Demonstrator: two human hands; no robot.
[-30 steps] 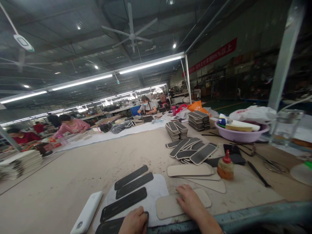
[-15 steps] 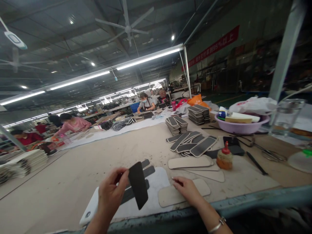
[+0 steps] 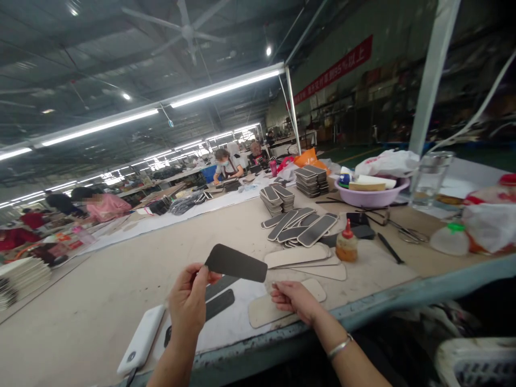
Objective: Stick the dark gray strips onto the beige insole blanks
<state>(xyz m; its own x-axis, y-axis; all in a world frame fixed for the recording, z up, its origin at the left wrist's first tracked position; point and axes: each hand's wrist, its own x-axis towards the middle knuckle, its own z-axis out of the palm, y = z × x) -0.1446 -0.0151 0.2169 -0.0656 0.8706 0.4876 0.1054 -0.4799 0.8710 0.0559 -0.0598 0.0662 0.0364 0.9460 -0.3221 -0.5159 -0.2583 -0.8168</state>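
Note:
My left hand point(image 3: 188, 301) pinches one end of a black oblong strip point(image 3: 236, 263) and holds it level above the table. My right hand point(image 3: 293, 299) rests with bent fingers on a beige oblong card point(image 3: 262, 312) near the table's front edge. Under the raised strip lie more black strips point(image 3: 220, 302) on a white sheet point(image 3: 229, 328). A white power bank point(image 3: 142, 339) lies left of my left hand.
Behind my right hand lie beige cards point(image 3: 298, 255), a glue bottle with a red cap point(image 3: 346, 244), a heap of edged black pieces point(image 3: 302, 228) and stacks point(image 3: 311, 181). A purple basin point(image 3: 373, 197), scissors point(image 3: 403, 230) and a glass jar point(image 3: 429, 177) stand at the right. People work at far tables.
My left hand picked a black strip off the white sheet, raised it and turned it from upright to level. My right hand stayed on the beige card. The view shifted right.

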